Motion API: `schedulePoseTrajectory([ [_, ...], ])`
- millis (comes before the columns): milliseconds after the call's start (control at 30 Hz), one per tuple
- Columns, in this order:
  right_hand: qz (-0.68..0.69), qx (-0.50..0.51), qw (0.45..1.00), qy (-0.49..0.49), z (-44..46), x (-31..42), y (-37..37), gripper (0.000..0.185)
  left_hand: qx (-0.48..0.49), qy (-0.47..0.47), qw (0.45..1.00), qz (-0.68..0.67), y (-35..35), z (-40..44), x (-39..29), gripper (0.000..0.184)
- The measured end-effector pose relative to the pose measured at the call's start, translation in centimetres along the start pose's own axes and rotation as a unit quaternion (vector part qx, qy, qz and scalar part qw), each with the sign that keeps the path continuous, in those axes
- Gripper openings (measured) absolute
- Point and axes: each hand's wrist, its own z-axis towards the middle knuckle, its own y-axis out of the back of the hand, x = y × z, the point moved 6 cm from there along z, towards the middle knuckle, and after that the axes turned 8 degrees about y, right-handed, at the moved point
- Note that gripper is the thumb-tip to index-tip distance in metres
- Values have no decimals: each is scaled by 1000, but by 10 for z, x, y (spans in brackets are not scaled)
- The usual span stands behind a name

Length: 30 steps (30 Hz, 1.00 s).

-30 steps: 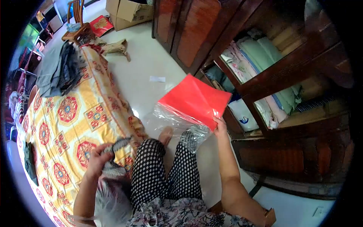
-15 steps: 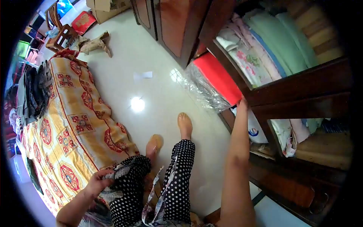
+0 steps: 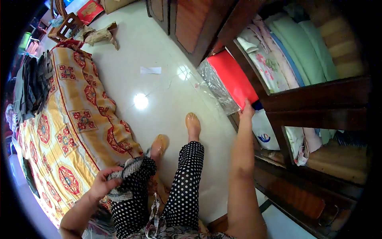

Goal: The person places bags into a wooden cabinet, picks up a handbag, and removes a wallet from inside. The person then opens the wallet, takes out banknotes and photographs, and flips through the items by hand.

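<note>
My right hand (image 3: 246, 110) is closed on the lower corner of a red flat-sided package (image 3: 232, 77). Crinkled clear plastic (image 3: 217, 92) hangs along its left side. The package is at the wooden cabinet's opening, beside a white bag with a blue mark (image 3: 263, 128). Over my left thigh, my left hand (image 3: 106, 183) is closed around a bunched grey-and-white cloth (image 3: 126, 175). Part of that cloth is hidden by my fingers.
Folded fabrics (image 3: 294, 55) fill the shelf of the dark wooden cabinet (image 3: 318, 95) on my right. To my left, a yellow-and-red patterned cover (image 3: 79, 115) carries a pile of dark clothes (image 3: 34, 87). A driftwood-like piece (image 3: 101, 35) and a white paper strip (image 3: 151, 70) lie on the tiled floor.
My right hand has shifted slightly left with the lower end of the red package, showing more of its face and the white bag. The grey-and-white cloth is lifted a little by my left hand.
</note>
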Motion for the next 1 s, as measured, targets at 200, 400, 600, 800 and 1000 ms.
schedulePoseTrajectory([
  [200, 441, 187, 849, -223, -45, 83, 6, 27, 29, -24, 988, 152, 14, 17, -13, 39],
  [400, 486, 295, 790, -229, -192, 154, 106, 35, -154, -27, 803, 575, 96, -87, -7, 27],
  [600, 415, 431, 742, -303, -327, 232, 176, 32, -340, -77, 683, 642, 144, -173, 47, 57],
  [800, 400, 418, 761, -295, -446, 322, 256, 21, -215, -389, 782, 437, 63, -211, 25, 81],
  [1000, 300, 507, 739, -327, -497, 252, 324, 29, -219, -537, 735, 352, 63, -276, 55, 61],
])
